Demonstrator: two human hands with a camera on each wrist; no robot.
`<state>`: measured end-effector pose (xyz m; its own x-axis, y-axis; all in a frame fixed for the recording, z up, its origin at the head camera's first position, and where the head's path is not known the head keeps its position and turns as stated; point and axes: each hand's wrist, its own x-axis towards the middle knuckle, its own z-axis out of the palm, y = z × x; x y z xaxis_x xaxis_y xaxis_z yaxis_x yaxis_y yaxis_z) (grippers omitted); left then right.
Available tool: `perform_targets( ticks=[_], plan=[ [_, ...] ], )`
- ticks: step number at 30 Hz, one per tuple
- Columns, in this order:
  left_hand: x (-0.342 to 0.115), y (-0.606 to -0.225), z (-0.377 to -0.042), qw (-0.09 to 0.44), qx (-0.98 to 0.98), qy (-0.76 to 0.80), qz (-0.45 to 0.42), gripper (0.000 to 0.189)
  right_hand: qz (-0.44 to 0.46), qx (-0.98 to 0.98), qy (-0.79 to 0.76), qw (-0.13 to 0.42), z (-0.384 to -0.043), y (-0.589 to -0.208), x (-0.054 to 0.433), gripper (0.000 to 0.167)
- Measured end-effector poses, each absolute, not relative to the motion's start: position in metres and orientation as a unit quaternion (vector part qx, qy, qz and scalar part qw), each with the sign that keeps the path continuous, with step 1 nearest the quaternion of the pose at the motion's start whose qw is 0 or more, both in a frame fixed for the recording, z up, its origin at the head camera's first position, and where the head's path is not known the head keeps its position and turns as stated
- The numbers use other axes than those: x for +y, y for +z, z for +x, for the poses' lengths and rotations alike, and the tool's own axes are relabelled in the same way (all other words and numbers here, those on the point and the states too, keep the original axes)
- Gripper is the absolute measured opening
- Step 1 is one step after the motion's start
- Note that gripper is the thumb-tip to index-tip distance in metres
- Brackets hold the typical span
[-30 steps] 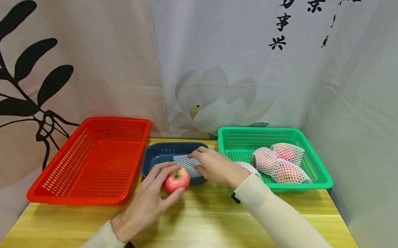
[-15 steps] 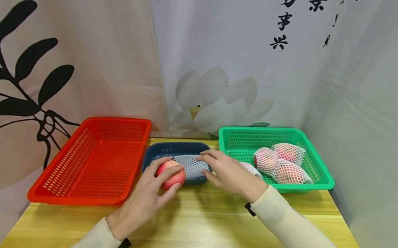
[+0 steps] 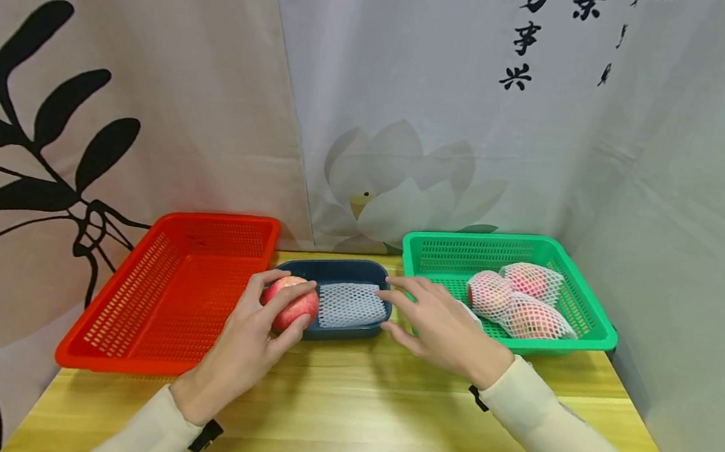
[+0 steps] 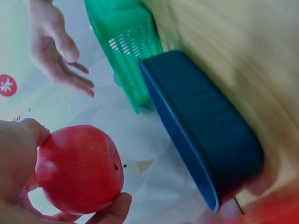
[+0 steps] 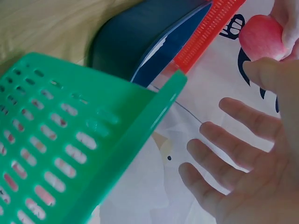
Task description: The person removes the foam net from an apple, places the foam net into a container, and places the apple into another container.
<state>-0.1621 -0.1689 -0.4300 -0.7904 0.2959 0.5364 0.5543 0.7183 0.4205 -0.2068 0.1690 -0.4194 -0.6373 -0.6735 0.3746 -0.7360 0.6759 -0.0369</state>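
Observation:
My left hand point(image 3: 241, 350) grips a bare red apple point(image 3: 291, 305) between thumb and fingers, over the left end of a dark blue tray point(image 3: 330, 336). In the left wrist view the apple point(image 4: 79, 170) hangs above and apart from the blue tray point(image 4: 201, 107). White foam netting point(image 3: 352, 305) lies flat inside the tray. Near the tray's right end, my right hand point(image 3: 444, 332) holds nothing. In the right wrist view the fingers of this hand point(image 5: 252, 154) are spread, beside the green basket's rim.
A red basket point(image 3: 193, 296) stands to the left of the tray. At the right, a green basket point(image 3: 442, 257) contains several apples in white foam nets point(image 3: 515, 303). All stand on a wooden table point(image 3: 341, 417), with a printed cloth point(image 3: 416, 113) behind.
My left hand has carried the apple leftward, from the tray's front middle to its left end. My right hand has drawn back to the right, off the netting, with its fingers loosened.

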Motion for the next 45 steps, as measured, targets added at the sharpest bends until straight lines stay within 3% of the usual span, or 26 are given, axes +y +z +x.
perform_targets(
  ticks=[8,25,45],
  plan=[
    [-0.187,-0.414,-0.169,0.228,-0.908,-0.277,-0.217,0.056,0.393,-0.894,0.088,0.198,-0.208,-0.418,0.179,0.051],
    [-0.233,-0.388,-0.191,0.189,-0.942,-0.24,-0.136,0.051,0.381,-0.904,0.074,0.178,-0.221,-0.416,0.198,0.056],
    [-0.289,-0.383,-0.232,0.075,-0.974,-0.208,-0.045,0.057,0.343,-0.925,0.078,0.146,-0.24,-0.412,0.23,0.057]
  ],
)
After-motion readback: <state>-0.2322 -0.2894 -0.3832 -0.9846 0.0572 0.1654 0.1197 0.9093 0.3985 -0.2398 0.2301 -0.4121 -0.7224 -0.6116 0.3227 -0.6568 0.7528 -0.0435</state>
